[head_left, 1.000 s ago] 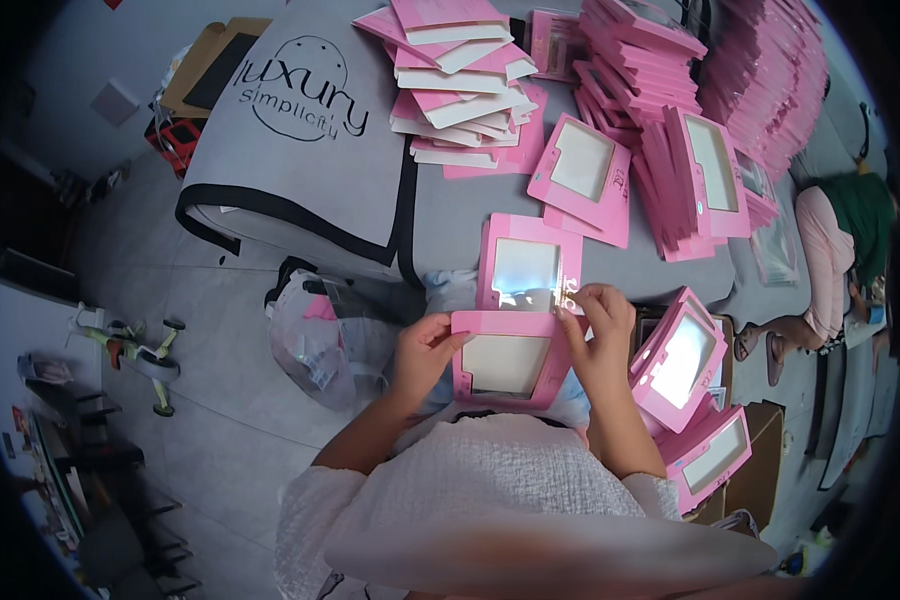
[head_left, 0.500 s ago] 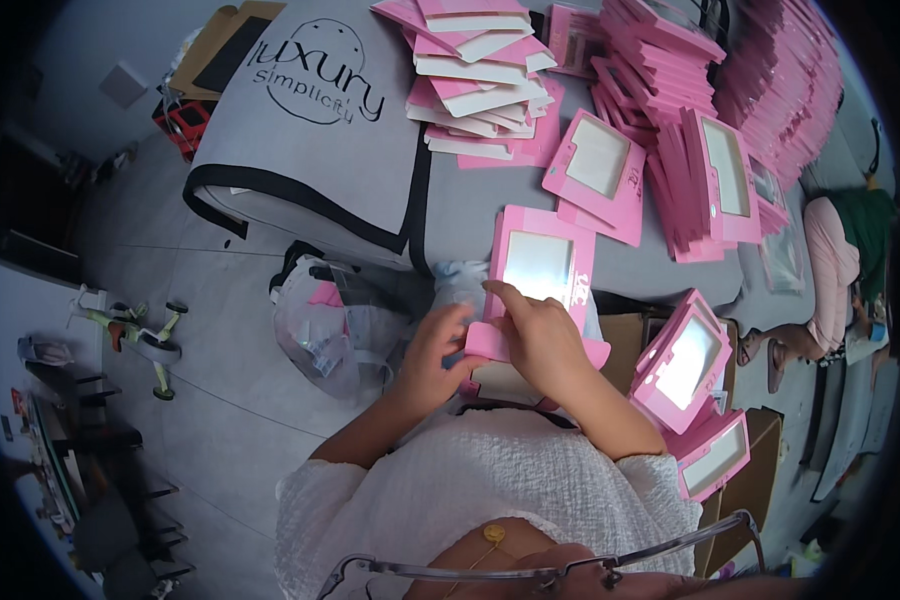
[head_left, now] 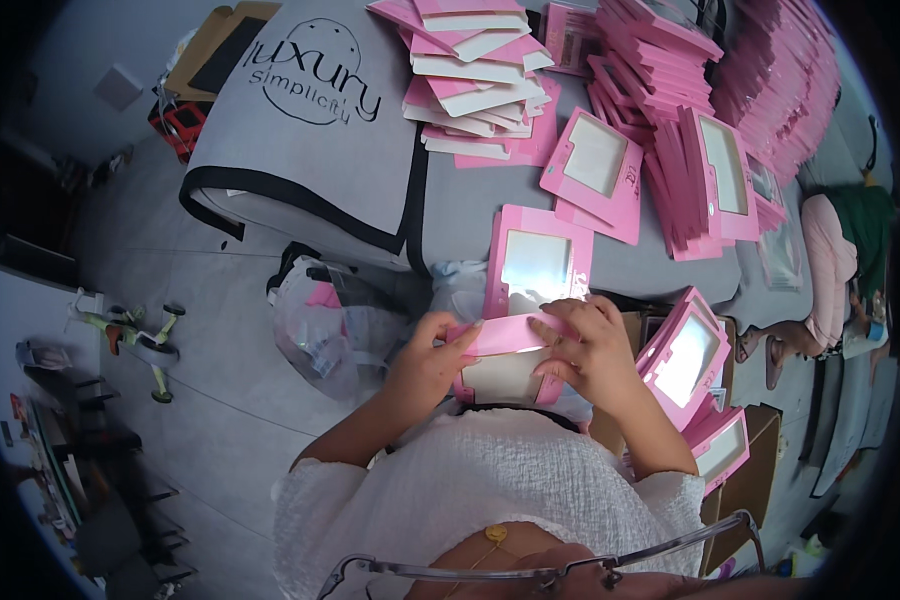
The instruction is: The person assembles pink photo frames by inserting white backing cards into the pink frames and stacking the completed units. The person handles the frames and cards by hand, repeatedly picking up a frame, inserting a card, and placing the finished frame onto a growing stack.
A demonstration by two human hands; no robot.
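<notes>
Just in front of my body lies a pink windowed box (head_left: 505,380), with a plain pink flap (head_left: 510,337) raised along its far edge. My left hand (head_left: 432,362) is closed on the flap's left end, thumb against fingers. At the other end, my right hand (head_left: 595,350) is closed on the box, its fingers bent over the flap and its thumb by the window. Another pink box (head_left: 498,250), with a shiny clear window, lies flat just beyond my hands, partly hidden by the flap and the right hand.
Stacks of pink boxes (head_left: 660,90) and white-edged boxes (head_left: 480,85) cover the grey sofa (head_left: 360,170). At right, windowed boxes (head_left: 685,360) sit in a cardboard carton (head_left: 755,470). A clear bag (head_left: 320,330) and a small balance bike (head_left: 140,340) are on the left floor; a person (head_left: 830,240) sits far right.
My right hand has shifted right, from the middle of the flap to its right end. The flap is now turned up and spans both hands. My left hand has moved slightly, onto its left end.
</notes>
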